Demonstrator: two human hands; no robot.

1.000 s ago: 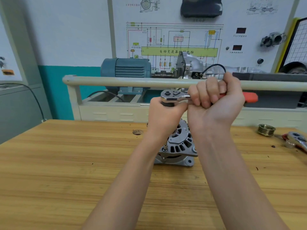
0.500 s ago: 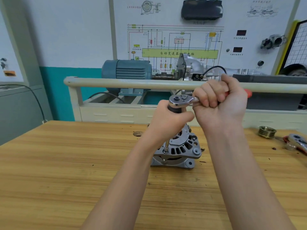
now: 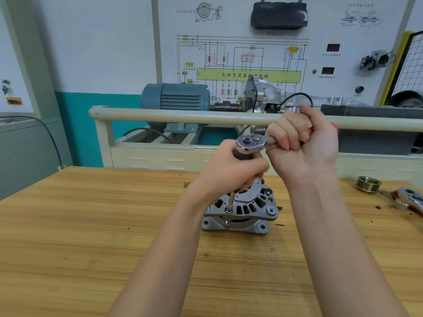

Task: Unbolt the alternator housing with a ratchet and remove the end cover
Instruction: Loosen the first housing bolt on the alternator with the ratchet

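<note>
Centre of the wooden worktop (image 3: 91, 236): alternator (image 3: 240, 211) stands on its mounting face, vented end cover (image 3: 249, 203) up, still seated on the housing. Ratchet (image 3: 251, 143) sits above it, head level, extension bar (image 3: 231, 199) running down, slightly tilted, to a bolt at about 9 o'clock on the cover rim.

Left hand (image 3: 231, 172): fingers wrapped round the dark upper part of the extension directly under the ratchet head. Right hand (image 3: 304, 145): fingers clamped in a fist on the ratchet handle, which points toward 3 o'clock from the head; a bit of red grip shows past the fist.

At 3 o'clock from the alternator, well apart, near the worktop's right edge: a brass-coloured grooved pulley (image 3: 368, 184), and just beside it a second ratchet (image 3: 409, 199), partly cut off by the frame. Dark specks of debris lie on the wood near the alternator base.

At 12 o'clock, past the worktop: a cream rail (image 3: 183, 116), a blue electric motor (image 3: 176, 97) coupled to a gearbox, and a wiring-diagram board (image 3: 247, 58) on the wall.
</note>
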